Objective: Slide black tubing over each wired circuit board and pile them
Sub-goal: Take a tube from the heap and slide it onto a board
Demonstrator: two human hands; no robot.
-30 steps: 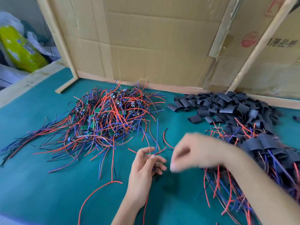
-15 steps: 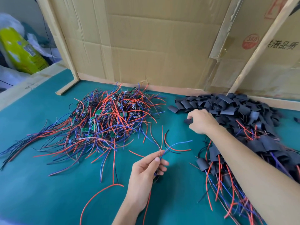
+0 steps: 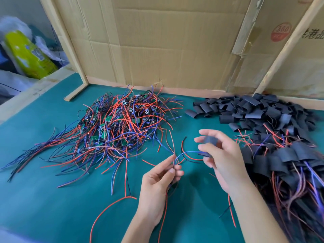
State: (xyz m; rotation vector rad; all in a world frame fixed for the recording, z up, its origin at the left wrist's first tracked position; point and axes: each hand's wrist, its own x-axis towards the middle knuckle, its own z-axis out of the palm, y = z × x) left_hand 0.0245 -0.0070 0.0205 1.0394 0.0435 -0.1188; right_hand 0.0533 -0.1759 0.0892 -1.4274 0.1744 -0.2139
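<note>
Step in hand: a fresh sleeve was being brought to one wired board; by my judgement the threading itself had not yet begun.
Left hand: the left hand (image 3: 158,183) pinched a bundle of thin red, blue and black wires (image 3: 184,155) between thumb and fingertips; the wires arched up and over toward the other hand. The board on them was hidden behind the fingers, so I cannot tell where it sat.
Right hand: the right hand (image 3: 222,155), blurred, held a short flattened piece of black tubing (image 3: 209,140) between thumb and fingers, just above the free wire ends.
Supply of boards: a tangled heap of small green circuit boards with red and blue leads (image 3: 112,130) lay on the teal felt table cover (image 3: 43,199), left of the hands.
Supply of sleeves: a loose pile of cut black tubing pieces (image 3: 254,109) lay at the back right, against the brown cardboard wall (image 3: 166,50).
Finished pile: sleeved boards with trailing wires (image 3: 284,163) were stacked at the right, beside the right forearm.
Next move calls for: gathering the wire tips together, squeezing the flat tube open, and feeding the tips through its mouth before sliding it down to the board.
</note>
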